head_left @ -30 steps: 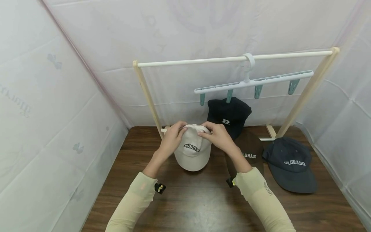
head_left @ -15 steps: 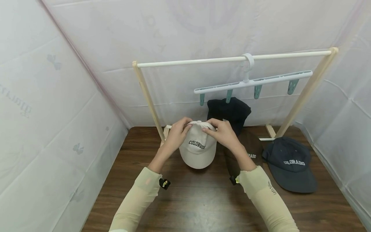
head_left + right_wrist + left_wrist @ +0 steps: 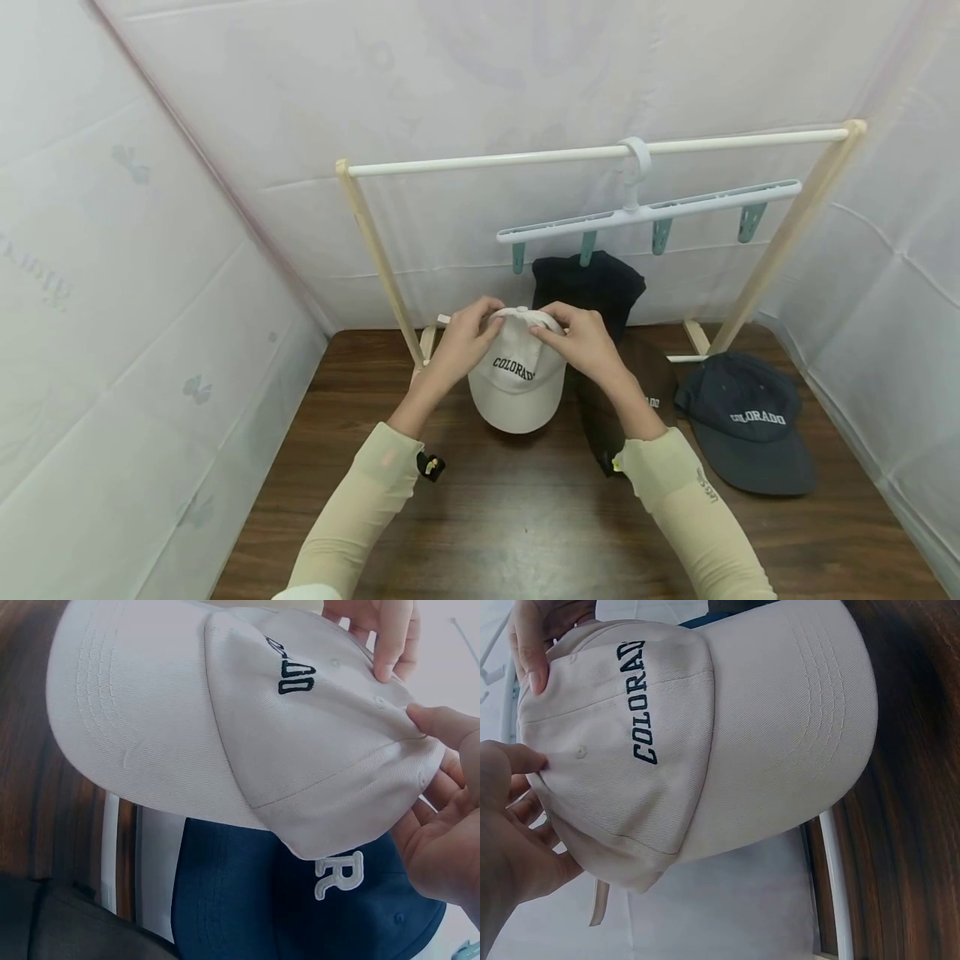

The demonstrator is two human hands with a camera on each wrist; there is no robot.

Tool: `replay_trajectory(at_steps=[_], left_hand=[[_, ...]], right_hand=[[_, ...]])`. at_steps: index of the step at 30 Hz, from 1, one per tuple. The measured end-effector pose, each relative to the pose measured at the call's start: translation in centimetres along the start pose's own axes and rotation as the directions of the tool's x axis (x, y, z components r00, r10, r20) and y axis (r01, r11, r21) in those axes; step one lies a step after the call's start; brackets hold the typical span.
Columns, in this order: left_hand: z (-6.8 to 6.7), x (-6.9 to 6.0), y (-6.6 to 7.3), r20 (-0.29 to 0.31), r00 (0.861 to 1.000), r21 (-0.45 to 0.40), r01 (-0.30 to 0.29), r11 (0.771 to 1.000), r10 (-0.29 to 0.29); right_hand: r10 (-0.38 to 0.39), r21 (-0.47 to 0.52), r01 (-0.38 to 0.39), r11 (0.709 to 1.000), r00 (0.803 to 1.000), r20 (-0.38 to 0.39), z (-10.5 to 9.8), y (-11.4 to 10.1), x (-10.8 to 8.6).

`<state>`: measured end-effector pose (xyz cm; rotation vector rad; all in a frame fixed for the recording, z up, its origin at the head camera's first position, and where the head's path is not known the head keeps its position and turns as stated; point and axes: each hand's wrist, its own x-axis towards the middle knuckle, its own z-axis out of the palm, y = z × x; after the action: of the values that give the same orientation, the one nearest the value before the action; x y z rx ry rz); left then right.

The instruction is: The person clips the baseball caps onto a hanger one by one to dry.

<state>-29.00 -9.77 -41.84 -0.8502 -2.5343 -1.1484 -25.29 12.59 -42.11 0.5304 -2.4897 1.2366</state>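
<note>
My left hand and right hand pinch a cream baseball cap by either side of its crown, thumbs in front. Its brim points down toward me, and dark "COLORADO" lettering crosses the front. In the left wrist view, my left thumb presses the crown while other fingers go behind the fabric. Right thumb and fingers hold the opposite side of the crown in the right wrist view. Behind it is a dark cap with a white R; whether a clip holds that cap, I cannot tell.
A white hanger with teal clips hangs from the rack's white rail. A brown cap, partly behind my right forearm, and a dark grey-blue cap lie on the wooden table at right. White cloth walls surround it.
Both hands have carried the cream cap to the right and slightly toward the rack. It now covers the R on the dark cap behind. The view has shifted slightly.
</note>
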Motion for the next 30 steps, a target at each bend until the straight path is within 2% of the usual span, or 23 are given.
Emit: replay_trajectory(at_steps=[8,13,17,20,23,26,30], left_hand=[[-0.1,0.5,-0.3,0.044,0.999,-0.023,-0.002,1.000,0.003],[-0.5,1.4,-0.3,0.067,0.998,-0.070,0.026,0.997,-0.021],[-0.9,2.6,-0.2,0.033,0.998,-0.167,0.048,0.985,-0.044],[-1.1,4.0,-0.1,-0.003,0.998,-0.250,0.053,0.967,-0.056],[-1.3,5.4,0.0,-0.014,0.997,-0.304,0.064,0.950,-0.072],[-1.5,6.7,0.0,0.005,0.995,-0.327,0.094,0.940,-0.098],[-1.7,8.1,-0.1,0.064,0.989,-0.355,0.149,0.923,-0.135]], right_hand=[[0.011,0.017,-0.011,1.000,1.000,-0.006,-0.1,-0.1,0.0],[0.023,0.024,-0.023,0.999,1.000,-0.012,0.0,-0.1,0.1],[0.030,0.017,-0.029,0.999,0.999,-0.023,0.1,-0.1,0.2],[0.028,0.009,-0.028,1.000,0.999,-0.025,0.0,-0.2,0.3],[0.025,0.009,-0.025,1.000,0.999,-0.024,-0.1,-0.2,0.4],[0.024,0.013,-0.023,1.000,0.999,-0.022,-0.1,-0.3,0.4],[0.024,0.018,-0.024,1.000,0.999,-0.025,0.0,-0.3,0.5]])
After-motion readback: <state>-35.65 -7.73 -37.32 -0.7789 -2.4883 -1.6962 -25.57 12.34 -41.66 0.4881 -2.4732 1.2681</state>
